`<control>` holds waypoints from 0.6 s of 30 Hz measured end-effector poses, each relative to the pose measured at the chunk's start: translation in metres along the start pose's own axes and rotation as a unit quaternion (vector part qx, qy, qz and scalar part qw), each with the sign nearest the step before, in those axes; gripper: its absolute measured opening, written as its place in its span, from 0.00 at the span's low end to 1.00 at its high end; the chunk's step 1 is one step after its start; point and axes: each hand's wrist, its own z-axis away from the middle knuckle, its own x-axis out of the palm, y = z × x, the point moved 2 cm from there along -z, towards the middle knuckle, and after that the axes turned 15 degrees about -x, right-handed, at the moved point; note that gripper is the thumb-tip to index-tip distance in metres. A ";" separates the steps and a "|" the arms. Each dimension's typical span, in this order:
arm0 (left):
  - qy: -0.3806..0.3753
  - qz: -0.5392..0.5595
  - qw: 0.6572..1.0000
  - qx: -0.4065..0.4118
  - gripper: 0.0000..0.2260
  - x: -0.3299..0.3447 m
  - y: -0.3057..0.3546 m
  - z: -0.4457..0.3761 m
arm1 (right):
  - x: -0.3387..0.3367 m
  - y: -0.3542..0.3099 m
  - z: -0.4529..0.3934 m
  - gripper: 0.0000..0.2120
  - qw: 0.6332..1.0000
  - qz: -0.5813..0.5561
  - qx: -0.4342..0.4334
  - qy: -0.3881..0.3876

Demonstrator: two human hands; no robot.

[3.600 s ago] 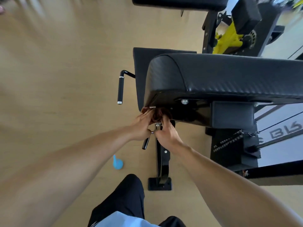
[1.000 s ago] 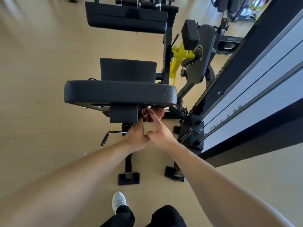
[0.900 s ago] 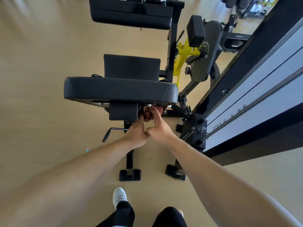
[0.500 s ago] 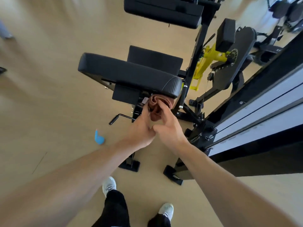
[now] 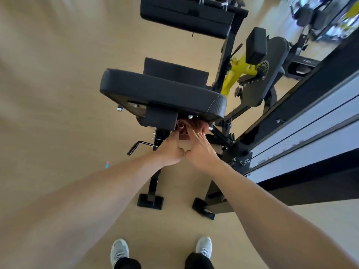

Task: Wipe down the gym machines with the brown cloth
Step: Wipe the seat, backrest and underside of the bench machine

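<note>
hands [image 5: 185,150] pressing brown cloth [image 5: 194,126], under black seat pad [image 5: 161,94]

— What can't you confirm from my feed?
— Most of the brown cloth [image 5: 196,125] is hidden under the black seat pad [image 5: 163,94]. Left hand [image 5: 172,151] fingertips are concealed behind it. The upper pad [image 5: 186,15] is cropped; the top-right corner is blurred.
</note>
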 end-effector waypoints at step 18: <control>0.043 0.025 0.996 -0.069 0.33 0.085 -0.067 -0.152 | 0.060 0.136 -0.105 0.44 0.989 0.035 -0.033 -0.140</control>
